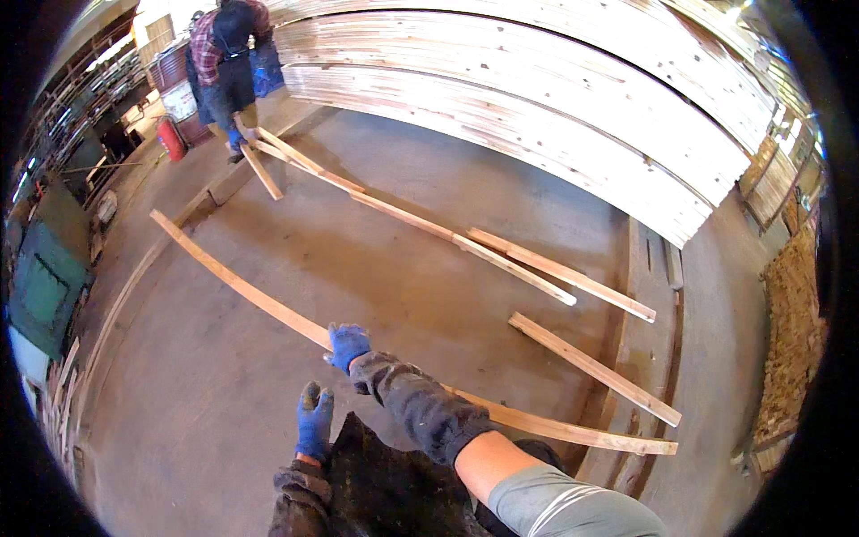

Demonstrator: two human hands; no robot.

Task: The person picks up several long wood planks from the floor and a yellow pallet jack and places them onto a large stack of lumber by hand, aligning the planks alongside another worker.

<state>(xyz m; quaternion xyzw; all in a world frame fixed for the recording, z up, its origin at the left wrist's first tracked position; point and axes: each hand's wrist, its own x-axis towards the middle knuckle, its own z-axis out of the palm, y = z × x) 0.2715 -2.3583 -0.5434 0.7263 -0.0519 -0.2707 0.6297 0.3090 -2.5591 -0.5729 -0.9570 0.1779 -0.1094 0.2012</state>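
Observation:
My right hand (347,345), in a blue glove, grips a long pale wooden strip (242,286) that stretches from the far left across the floor to the lower right. My left hand (314,421), also in a blue glove, hangs below it with fingers together and holds nothing. A dark cloth or apron covers my lap under both hands.
Several more wooden strips (501,255) lie on the concrete floor ahead, one short strip (595,367) at the right. A tall stack of planks (555,98) fills the back. Another person (228,63) bends over strips at the far left, near a red cylinder (170,139).

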